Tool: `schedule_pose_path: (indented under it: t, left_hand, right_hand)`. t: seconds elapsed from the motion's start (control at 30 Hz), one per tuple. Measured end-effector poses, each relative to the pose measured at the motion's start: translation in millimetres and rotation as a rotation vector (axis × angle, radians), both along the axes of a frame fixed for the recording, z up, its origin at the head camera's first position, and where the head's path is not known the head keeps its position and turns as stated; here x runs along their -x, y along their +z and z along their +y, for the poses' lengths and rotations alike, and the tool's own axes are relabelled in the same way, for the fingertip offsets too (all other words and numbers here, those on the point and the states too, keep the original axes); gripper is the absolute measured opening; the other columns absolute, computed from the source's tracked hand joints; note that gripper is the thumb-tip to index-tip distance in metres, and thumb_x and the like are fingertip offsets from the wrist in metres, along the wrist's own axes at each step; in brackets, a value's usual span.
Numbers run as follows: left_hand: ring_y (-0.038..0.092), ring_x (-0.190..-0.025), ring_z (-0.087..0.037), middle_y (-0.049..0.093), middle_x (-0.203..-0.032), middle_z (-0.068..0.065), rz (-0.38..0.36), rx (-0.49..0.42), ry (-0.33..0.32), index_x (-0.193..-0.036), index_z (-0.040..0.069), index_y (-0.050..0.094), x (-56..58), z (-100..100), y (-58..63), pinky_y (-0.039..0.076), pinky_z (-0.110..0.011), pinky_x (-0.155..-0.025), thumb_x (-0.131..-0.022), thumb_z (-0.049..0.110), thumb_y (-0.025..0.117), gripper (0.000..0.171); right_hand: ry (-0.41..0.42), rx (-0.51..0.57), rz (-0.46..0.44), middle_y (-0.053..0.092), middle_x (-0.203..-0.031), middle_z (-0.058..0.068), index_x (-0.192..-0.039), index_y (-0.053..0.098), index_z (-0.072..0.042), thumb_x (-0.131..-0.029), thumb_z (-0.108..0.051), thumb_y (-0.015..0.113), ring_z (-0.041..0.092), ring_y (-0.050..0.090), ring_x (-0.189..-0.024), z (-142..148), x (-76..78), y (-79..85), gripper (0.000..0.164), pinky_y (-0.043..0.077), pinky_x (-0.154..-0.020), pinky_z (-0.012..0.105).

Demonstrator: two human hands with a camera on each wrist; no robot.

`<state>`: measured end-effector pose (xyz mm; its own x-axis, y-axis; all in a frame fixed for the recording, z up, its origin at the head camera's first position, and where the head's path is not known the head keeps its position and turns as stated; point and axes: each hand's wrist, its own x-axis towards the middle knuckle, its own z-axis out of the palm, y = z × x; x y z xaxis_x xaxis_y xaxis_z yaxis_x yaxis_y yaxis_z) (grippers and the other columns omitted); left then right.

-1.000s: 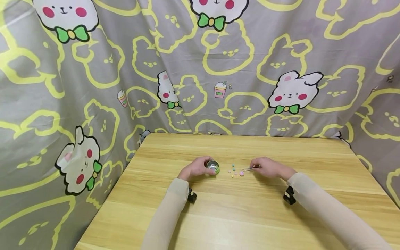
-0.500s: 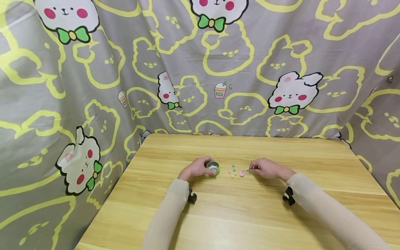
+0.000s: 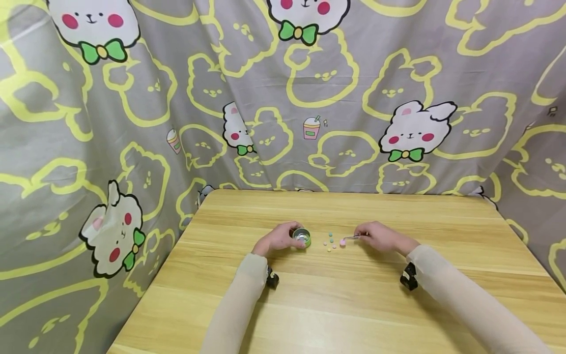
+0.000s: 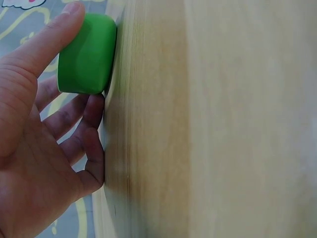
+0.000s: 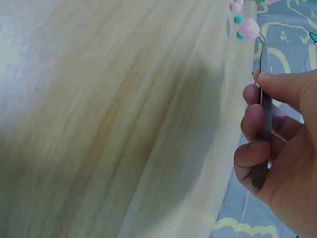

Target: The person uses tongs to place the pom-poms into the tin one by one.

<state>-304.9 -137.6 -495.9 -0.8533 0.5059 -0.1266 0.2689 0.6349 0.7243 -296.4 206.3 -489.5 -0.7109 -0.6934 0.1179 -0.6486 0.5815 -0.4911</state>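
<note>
My left hand [image 3: 279, 237] holds a small round green tin [image 3: 302, 239] on the table, thumb on its near side and fingers around the back. Its top is uncovered, showing a silvery inside. The left wrist view shows the green wall [image 4: 86, 57] between thumb and fingers. My right hand [image 3: 381, 237] grips metal tweezers [image 5: 265, 114] with bent tips, fingers curled along the shaft. At the tips is a pink ball [image 5: 249, 29], raised a little over the wood. Between the hands lie smaller balls: teal ones [image 3: 331, 241], pink ones [image 3: 334, 247] and a yellow one [image 3: 329, 250].
The wooden table [image 3: 318, 305] runs back to a grey curtain [image 3: 265, 73] with cartoon bears and rabbits, which also hangs along both sides. Black straps with small devices [image 3: 409, 277] sit at both wrists.
The tweezers and the pink ball at their tips have shifted slightly upward, away from the tabletop. The left hand and the tin stay in place.
</note>
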Motion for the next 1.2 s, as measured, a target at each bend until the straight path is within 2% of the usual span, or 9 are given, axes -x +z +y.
schedule_pose_path:
  t: [0.4, 0.93, 1.2]
  left_hand:
    - [0.055, -0.092, -0.011, 0.059, -0.101, 0.007, -0.004, -0.004, 0.007, -0.118, 0.017, 0.059, 0.1, 0.3, 1.0, 0.044, -0.030, -0.082, -0.078, 0.031, 0.079, 0.046]
    - [0.055, -0.093, -0.011, 0.060, -0.101, 0.007, -0.002, -0.008, 0.006, -0.118, 0.016, 0.059, 0.4, 0.2, -0.1, 0.044, -0.029, -0.083, -0.078, 0.030, 0.079, 0.047]
    - [0.055, -0.094, -0.011, 0.060, -0.103, 0.005, 0.001, -0.010, 0.005, -0.120, 0.015, 0.058, 0.2, -0.2, -0.4, 0.044, -0.029, -0.083, -0.079, 0.030, 0.078, 0.048]
  right_hand:
    - [-0.045, 0.048, -0.051, 0.064, -0.088, 0.005, -0.099, 0.066, -0.007, -0.095, -0.005, 0.054, 0.010, 0.050, -0.072, -5.4, 3.2, 7.4, 0.013, 0.043, -0.064, 0.029]
    - [-0.020, 0.088, -0.035, 0.065, -0.088, 0.010, -0.098, 0.066, -0.002, -0.094, -0.005, 0.055, 0.012, 0.051, -0.073, -27.9, 5.8, 17.9, 0.012, 0.042, -0.064, 0.030]
    - [-0.023, 0.071, -0.033, 0.066, -0.091, 0.011, -0.099, 0.066, -0.004, -0.093, -0.004, 0.056, 0.011, 0.053, -0.075, -35.5, 7.1, 23.0, 0.012, 0.044, -0.067, 0.032]
